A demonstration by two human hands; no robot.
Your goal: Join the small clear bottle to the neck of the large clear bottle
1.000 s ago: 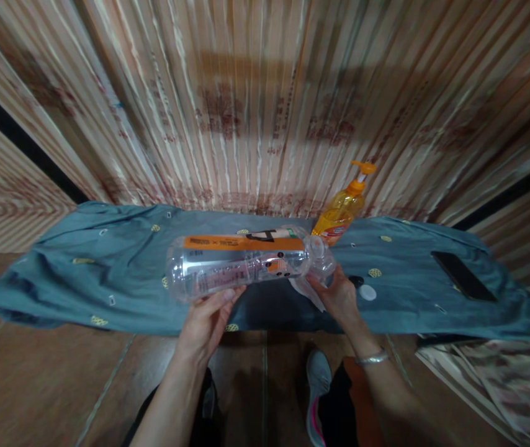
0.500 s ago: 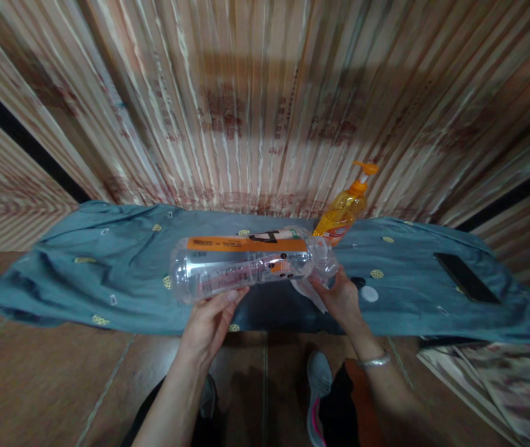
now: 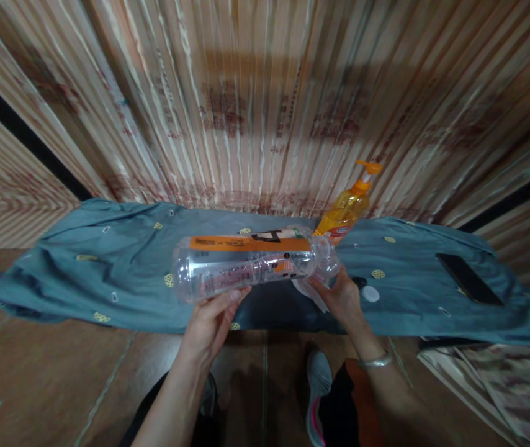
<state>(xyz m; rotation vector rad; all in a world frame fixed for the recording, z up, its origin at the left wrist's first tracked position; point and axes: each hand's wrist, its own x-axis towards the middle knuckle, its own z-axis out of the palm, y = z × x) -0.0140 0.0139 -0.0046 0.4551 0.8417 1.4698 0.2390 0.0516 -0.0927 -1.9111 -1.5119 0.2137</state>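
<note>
A large clear plastic bottle [image 3: 246,264] with an orange-and-grey label is held sideways above the cloth, its neck to the right. My left hand [image 3: 216,313] supports its lower side near the base, thumb and fingers against the plastic. At the neck end, my right hand [image 3: 342,295] is closed round a clear plastic part [image 3: 327,264]; whether this part is separate from the bottle I cannot tell. A whitish strip [image 3: 310,293] lies under the neck, partly hidden by my right hand. Just right of that hand are a white round cap [image 3: 371,293] and a small dark object [image 3: 359,282].
A pump bottle [image 3: 343,211] of orange-yellow liquid stands behind the neck end. A dark phone [image 3: 468,279] lies on the right of the blue-green cloth [image 3: 79,285]. Pleated patterned fabric [image 3: 256,112] hangs behind, and the tiled floor [image 3: 60,379] is below.
</note>
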